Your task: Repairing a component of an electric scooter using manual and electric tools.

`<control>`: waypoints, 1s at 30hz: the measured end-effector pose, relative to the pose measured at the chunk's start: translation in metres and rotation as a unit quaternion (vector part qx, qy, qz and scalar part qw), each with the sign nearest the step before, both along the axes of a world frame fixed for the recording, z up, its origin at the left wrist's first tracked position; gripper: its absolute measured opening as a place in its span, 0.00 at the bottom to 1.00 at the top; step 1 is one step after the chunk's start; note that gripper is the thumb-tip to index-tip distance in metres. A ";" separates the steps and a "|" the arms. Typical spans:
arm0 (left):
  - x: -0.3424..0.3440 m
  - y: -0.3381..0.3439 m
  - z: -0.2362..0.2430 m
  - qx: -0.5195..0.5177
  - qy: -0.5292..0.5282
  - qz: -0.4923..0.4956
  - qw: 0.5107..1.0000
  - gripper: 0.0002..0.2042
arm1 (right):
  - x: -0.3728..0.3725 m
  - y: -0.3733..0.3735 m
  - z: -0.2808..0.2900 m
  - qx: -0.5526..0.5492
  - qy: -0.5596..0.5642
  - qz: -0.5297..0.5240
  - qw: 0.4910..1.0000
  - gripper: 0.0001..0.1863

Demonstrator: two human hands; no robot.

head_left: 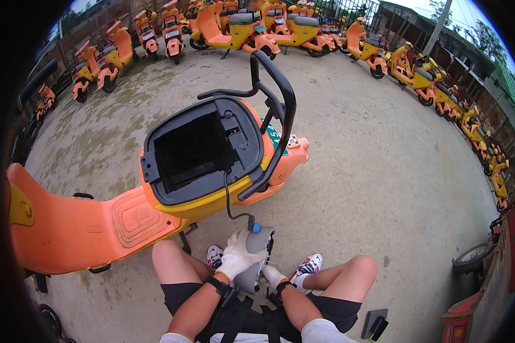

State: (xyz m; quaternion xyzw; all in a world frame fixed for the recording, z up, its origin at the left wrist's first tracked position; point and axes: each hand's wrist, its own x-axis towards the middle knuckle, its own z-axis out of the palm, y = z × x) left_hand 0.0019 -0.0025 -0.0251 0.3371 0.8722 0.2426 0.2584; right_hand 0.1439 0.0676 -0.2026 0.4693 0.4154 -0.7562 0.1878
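Observation:
A grey scooter seat (pixel 249 279) is held on edge between my knees, its dark underside edge facing right. My left hand (pixel 240 255), in a white knitted glove, is closed over the seat's upper part. Against the seat's lower right edge, my gloved right hand (pixel 273 276) is closed, its fingertips partly hidden. A thin pale strip shows between the hands; I cannot make out what it is. Just above my left hand hangs a blue plug (pixel 256 228) on a black cable (pixel 229 197), which runs from the open battery compartment (pixel 194 151) of the orange and yellow scooter (pixel 206 212).
The scooter stands close in front, with its black rear rack (pixel 286 94) jutting right. A dark flat object (pixel 376 324) lies on the concrete by my right knee. Parked scooters (pixel 234 28) line the yard's edge. A loose wheel (pixel 472 258) is at the right beside red metalwork.

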 end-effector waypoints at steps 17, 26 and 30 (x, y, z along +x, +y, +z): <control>-0.007 0.002 -0.001 0.003 -0.006 0.008 1.000 0.49 | -0.009 0.004 0.000 0.032 -0.042 -0.023 0.998 0.18; -0.002 -0.004 -0.008 -0.010 -0.005 -0.006 1.000 0.49 | -0.007 -0.002 0.006 0.021 -0.021 -0.027 0.999 0.14; -0.002 0.006 0.001 0.018 0.019 -0.007 1.000 0.48 | 0.001 0.012 0.001 0.109 0.071 0.018 0.991 0.11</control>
